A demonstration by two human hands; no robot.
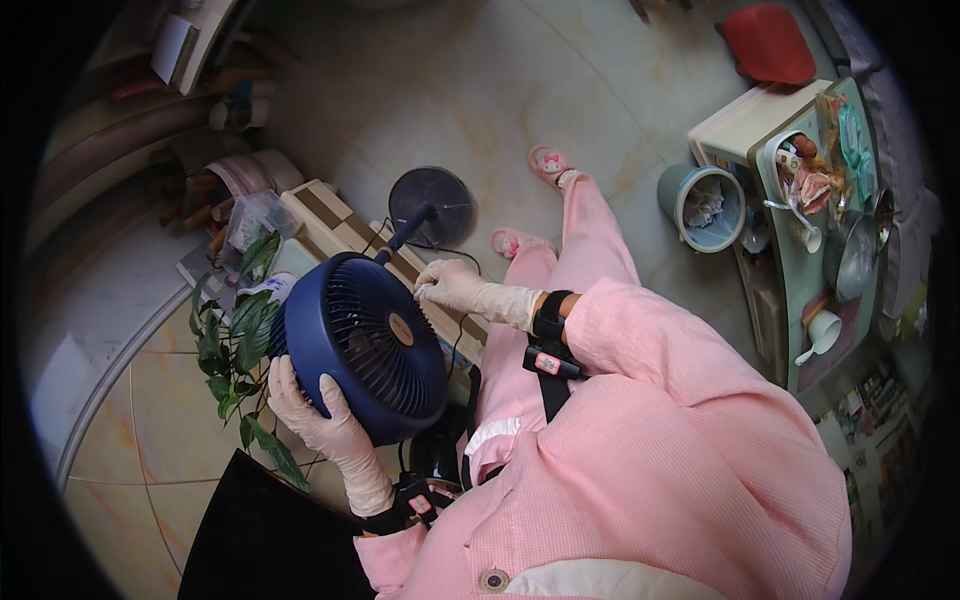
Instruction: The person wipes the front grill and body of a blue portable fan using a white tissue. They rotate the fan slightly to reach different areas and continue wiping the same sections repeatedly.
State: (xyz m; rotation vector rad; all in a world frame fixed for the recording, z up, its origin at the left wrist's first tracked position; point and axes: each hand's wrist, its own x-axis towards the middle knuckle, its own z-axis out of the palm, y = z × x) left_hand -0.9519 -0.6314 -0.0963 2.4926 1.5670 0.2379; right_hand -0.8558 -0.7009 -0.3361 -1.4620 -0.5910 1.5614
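Note:
A blue pedestal fan (pixel 360 345) stands in front of me, its round head facing right and up towards me. My left hand (pixel 322 420), in a white glove, grips the lower rim of the fan's head, thumb on the front side and fingers round the back. My right hand (pixel 457 289), also gloved, is beside the front grille (pixel 386 337), its fingers pinched together at the grille's edge. A small white thing (pixel 421 289) shows at those fingertips; what it is, I cannot tell. The fan's dark round base (pixel 430 206) rests on the tiled floor.
A leafy potted plant (pixel 259 330) crowds the fan's back. A dark cable (pixel 459 341) hangs near a low cream cabinet (pixel 330 210). To the right are a lined waste bin (pixel 712 210), a cluttered table (pixel 795 322) and a red stool (pixel 769 43). A black panel (pixel 255 532) lies at lower left.

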